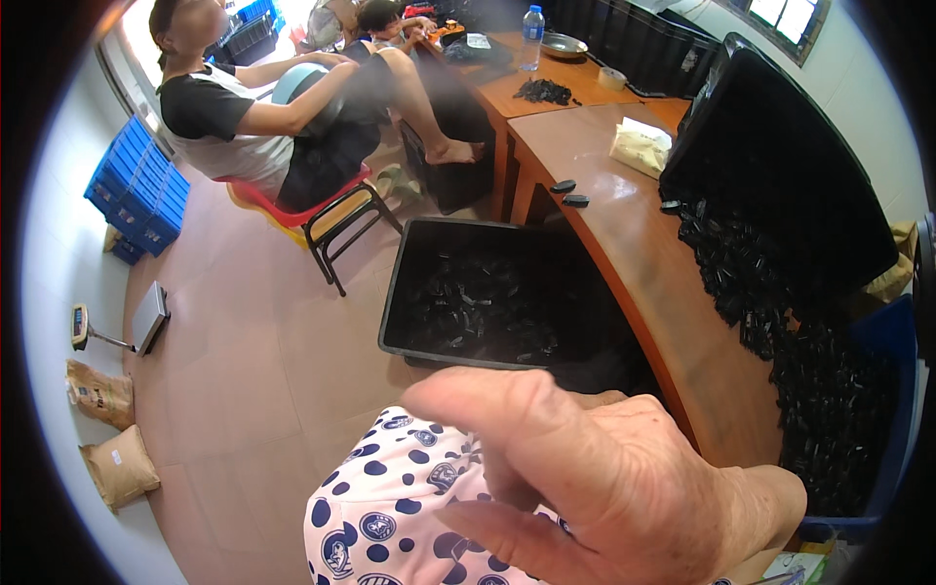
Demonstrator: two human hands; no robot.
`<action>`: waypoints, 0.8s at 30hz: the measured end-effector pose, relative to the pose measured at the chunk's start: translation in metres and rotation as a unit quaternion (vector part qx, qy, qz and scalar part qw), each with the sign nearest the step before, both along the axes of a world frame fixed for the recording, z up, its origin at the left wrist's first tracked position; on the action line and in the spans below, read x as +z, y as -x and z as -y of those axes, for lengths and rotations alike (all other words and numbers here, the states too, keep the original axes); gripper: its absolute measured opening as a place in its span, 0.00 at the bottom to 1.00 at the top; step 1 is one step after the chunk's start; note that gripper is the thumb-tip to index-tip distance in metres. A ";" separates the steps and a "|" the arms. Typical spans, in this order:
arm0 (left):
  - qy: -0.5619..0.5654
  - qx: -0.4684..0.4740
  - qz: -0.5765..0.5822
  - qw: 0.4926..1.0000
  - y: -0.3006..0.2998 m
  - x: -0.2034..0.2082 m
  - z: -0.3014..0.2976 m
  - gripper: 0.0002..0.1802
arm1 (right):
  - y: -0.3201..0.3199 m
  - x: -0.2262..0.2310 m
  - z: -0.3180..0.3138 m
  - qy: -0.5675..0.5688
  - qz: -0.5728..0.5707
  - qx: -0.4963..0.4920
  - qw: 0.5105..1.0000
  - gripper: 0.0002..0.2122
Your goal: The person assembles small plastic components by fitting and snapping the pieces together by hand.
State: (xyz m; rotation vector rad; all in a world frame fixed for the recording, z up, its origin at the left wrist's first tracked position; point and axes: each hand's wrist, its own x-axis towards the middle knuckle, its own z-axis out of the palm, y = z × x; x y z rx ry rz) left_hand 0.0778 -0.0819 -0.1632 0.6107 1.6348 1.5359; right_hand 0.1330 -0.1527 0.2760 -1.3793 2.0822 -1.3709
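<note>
Tiled floor (244,390): it spreads left of the black tub (414,249), with a seated person (263,156) beyond.
Black pieces (473,302): a loose scatter lies inside the tub; a far larger heap (819,409) spreads along the table (634,234) to the tub's right.
Tub and heap: work looks partway, with pieces in both — which are done and which are left, you can't tell.
Right hand (595,458): yours, nearer you than the tub, over patterned cloth (390,507); digits stand apart — nothing shows between them.
Left hand: out of sight, grip unknown.
</note>
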 end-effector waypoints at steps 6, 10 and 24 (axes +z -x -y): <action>-0.002 -0.052 0.030 0.998 0.008 -0.011 -0.005 0.15 | -0.012 -0.016 -0.014 0.069 0.019 -0.095 0.993 0.23; 0.022 -0.048 -0.001 0.999 0.009 -0.015 -0.004 0.15 | -0.016 -0.001 -0.021 0.142 0.115 -0.082 0.980 0.21; -0.077 0.008 0.027 0.997 0.011 -0.022 -0.005 0.11 | 0.052 -0.217 -0.182 0.069 0.091 -0.586 0.802 0.14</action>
